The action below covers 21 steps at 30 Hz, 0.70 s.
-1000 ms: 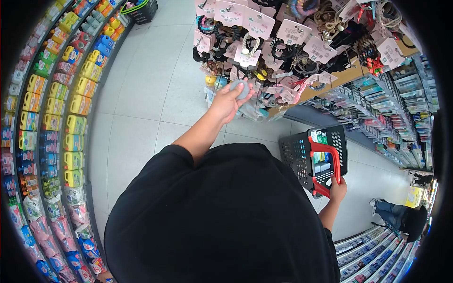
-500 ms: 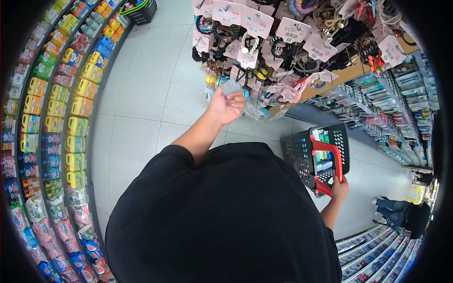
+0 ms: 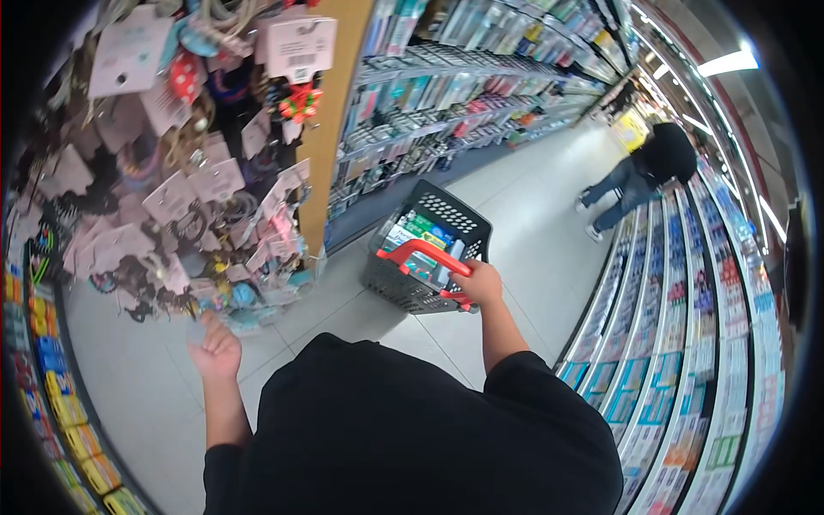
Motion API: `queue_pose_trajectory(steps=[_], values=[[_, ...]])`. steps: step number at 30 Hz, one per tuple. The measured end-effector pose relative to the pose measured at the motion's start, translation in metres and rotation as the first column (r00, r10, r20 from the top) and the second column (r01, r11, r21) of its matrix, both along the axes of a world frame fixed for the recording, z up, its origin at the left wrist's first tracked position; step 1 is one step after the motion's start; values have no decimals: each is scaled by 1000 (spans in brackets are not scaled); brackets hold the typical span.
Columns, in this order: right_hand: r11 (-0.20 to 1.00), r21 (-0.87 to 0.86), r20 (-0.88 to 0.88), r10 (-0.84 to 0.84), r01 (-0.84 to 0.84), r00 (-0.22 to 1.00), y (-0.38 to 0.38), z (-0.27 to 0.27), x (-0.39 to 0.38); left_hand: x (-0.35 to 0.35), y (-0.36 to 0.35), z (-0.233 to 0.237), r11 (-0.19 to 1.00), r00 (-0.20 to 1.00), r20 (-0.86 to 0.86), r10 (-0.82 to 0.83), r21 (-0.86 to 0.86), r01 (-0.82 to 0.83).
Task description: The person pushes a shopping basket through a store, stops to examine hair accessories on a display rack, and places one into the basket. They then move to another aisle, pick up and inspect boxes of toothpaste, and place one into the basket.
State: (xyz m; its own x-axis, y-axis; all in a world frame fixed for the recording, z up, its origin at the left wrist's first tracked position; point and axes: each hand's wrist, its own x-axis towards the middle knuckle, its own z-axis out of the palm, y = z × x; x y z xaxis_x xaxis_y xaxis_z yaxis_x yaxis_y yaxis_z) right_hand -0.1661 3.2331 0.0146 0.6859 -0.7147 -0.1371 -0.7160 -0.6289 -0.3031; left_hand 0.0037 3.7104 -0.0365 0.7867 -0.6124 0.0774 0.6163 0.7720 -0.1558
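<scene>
My right hand is wrapped round the red handle of a dark grey shopping basket. Inside the basket lie several boxed goods, mostly green and white. At lower left, my left hand has its fingers curled, with a small pale see-through piece at the fingertips; its kind is too blurred to name. Just beyond that hand is a rack hung with hair ties on pale pink cards, the lowest ones close to my fingers.
Shelves of packaged goods run behind the rack, past its wooden edge. On the right, a long tiered shelf holds many small boxes. A person in dark clothes stands further down the aisle. Yellow bottles line the left edge.
My view has swung right, bringing the basket and the far aisle nearer the middle. The rack now appears on the left. My right hand keeps its hold on the basket handle.
</scene>
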Motion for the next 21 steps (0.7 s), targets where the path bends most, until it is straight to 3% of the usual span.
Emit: queue_pose_trajectory(steps=[7, 10, 13, 16, 19, 21], values=[[999, 28, -31, -21, 21, 999, 4, 9, 1, 0, -5, 2, 994, 996, 57, 66, 81, -71], [999, 28, -45, -26, 28, 999, 4, 13, 2, 2, -6, 0, 932, 978, -17, 209, 305, -194], [999, 40, -42, -32, 34, 999, 7, 9, 3, 5, -6, -17, 632, 935, 114, 337, 709, -314], [999, 41, -25, -25, 26, 999, 6, 9, 2, 7, -10, -18, 91, 854, 506, 116, 851, -517], [999, 39, 2, -26, 26, 1000, 6, 4, 1, 8, -15, 11, -108, 797, 588, 141, 809, -578], [998, 57, -3, -37, 37, 999, 6, 4, 2, 20, -13, 19, -123, 743, 651, 155, 759, -640]])
